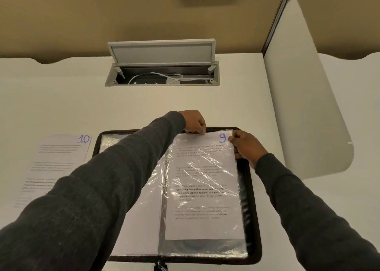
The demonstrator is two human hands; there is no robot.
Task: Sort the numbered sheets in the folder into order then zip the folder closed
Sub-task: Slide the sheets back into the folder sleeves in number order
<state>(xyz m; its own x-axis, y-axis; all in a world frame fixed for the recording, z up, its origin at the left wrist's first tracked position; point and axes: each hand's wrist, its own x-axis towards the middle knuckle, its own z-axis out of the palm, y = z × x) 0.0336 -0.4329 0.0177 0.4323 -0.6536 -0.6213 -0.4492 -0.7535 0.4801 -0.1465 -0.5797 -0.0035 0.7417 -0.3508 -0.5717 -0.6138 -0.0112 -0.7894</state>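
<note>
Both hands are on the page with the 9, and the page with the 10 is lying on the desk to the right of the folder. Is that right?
Not quite. In the head view, page 10 lies on the desk to the left of the folder, not the right. The rest holds: the left hand pinches the top edge of page 9 and the right hand holds its right edge.

A white tabletop [82, 98] carries an open, dark-edged folder [254, 209] at its near edge. Just left of the folder lies a loose sheet [55, 168] marked 10. Farther back, a cable hatch [162, 54] stands open.
</note>
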